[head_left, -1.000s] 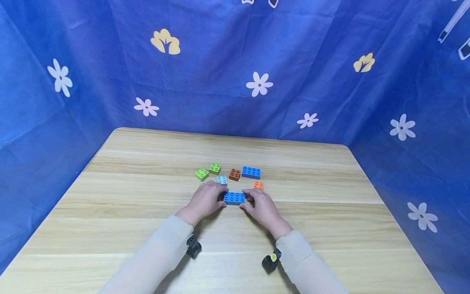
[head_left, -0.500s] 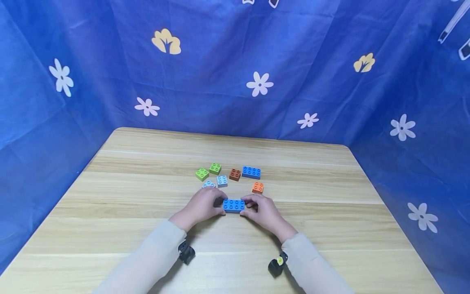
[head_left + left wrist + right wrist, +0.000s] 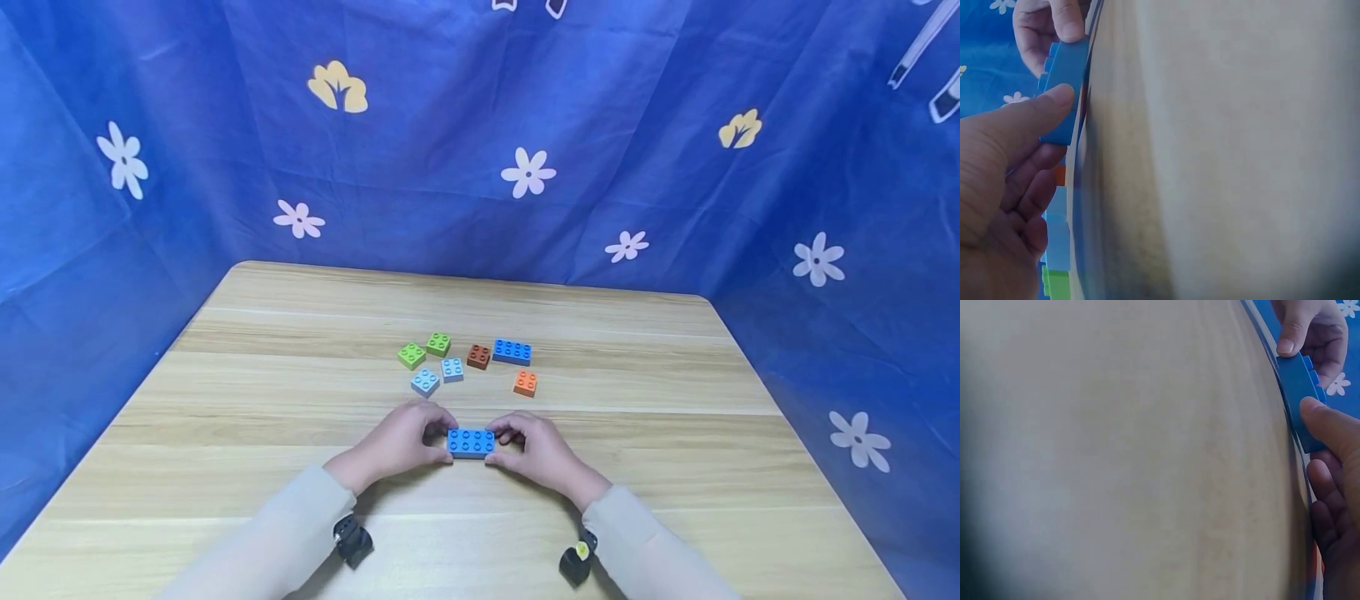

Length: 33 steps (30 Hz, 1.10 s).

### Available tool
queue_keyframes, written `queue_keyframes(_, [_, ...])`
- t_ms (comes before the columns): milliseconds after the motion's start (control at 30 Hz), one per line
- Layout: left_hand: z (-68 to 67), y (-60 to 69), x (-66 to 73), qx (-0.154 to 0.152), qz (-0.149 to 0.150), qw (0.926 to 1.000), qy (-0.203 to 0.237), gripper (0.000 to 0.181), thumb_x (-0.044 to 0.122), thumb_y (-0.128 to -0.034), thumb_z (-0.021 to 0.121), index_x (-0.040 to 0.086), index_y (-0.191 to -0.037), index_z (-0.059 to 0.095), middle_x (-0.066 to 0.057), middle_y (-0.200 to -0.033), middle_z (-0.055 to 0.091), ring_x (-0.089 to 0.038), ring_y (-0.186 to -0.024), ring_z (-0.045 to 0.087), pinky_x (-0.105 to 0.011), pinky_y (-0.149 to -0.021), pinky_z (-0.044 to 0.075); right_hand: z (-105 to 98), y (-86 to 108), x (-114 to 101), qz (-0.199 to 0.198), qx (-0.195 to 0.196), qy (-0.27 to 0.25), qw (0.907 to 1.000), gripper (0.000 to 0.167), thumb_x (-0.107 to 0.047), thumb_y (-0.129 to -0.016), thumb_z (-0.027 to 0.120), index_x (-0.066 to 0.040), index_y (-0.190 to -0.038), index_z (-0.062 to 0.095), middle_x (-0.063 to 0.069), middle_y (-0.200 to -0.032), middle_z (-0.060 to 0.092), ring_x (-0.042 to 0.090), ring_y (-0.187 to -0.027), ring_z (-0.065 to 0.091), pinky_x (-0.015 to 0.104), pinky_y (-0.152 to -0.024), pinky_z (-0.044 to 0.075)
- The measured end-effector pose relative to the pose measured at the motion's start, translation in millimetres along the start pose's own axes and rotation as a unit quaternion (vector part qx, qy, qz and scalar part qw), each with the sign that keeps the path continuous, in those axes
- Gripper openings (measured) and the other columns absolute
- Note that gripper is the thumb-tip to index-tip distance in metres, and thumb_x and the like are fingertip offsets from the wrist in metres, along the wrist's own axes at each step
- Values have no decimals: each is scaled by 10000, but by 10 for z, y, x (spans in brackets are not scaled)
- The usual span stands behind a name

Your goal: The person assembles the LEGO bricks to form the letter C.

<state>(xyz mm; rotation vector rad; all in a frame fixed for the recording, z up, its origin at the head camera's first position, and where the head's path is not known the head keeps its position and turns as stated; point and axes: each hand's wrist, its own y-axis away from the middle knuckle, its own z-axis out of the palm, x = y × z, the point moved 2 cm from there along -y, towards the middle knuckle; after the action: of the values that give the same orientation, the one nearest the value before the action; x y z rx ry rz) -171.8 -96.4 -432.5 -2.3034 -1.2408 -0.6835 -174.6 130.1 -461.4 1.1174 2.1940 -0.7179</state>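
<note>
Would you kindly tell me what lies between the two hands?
A blue brick, held by the left hand and right hand, as the head view shows.

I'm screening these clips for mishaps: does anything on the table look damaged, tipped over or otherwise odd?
No, nothing stands out. The blue brick, held at its ends by the left hand and right hand, looks whole, and the seven other bricks lie studs up, none tipped.

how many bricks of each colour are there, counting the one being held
Blue bricks: 2
Light blue bricks: 2
Green bricks: 2
Brown brick: 1
Orange brick: 1
Total: 8
</note>
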Motion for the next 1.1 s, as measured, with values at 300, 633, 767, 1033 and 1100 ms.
queue_keyframes(300, [51,92,-7,-207,-39,9996,213,330,204,-682,853,129,-949,675,92,-820,579,-99,-762,517,-282,-696,459,23,86,-68,-184,-178,13,9997,381,-291,-756,809,-140,-1079,673,-119,-956,612,52,-837,577,221,-767,487])
queue_keyframes(633, [77,125,-26,-206,24,9994,292,339,205,-671,858,130,-942,669,91,-828,587,-99,-754,521,-270,-684,460,51,120,-53,-55,-228,45,9997,385,-312,-756,807,-159,-1082,670,-142,-963,608,24,-847,561,231,-793,481])
queue_keyframes(767, [79,127,-25,-234,43,9991,347,340,201,-670,858,128,-939,664,91,-814,583,-101,-743,523,-264,-673,460,57,126,-45,-61,-185,19,9998,384,-309,-750,812,-163,-1077,672,-147,-954,605,24,-842,560,229,-786,482])
queue_keyframes(1033, [77,121,-24,-281,29,9991,322,352,205,-671,859,121,-952,665,91,-829,584,-99,-747,524,-262,-677,465,-11,124,3,-54,-182,-136,9997,440,-364,-730,812,-153,-1092,677,-125,-995,636,42,-852,579,240,-800,485])
queue_keyframes(1100, [79,120,-26,-282,33,9991,306,354,207,-671,859,121,-954,665,93,-832,585,-97,-750,524,-265,-681,466,-62,124,44,-26,-104,-213,9997,459,-370,-722,816,-139,-1094,679,-110,-1005,650,53,-850,587,248,-798,489])
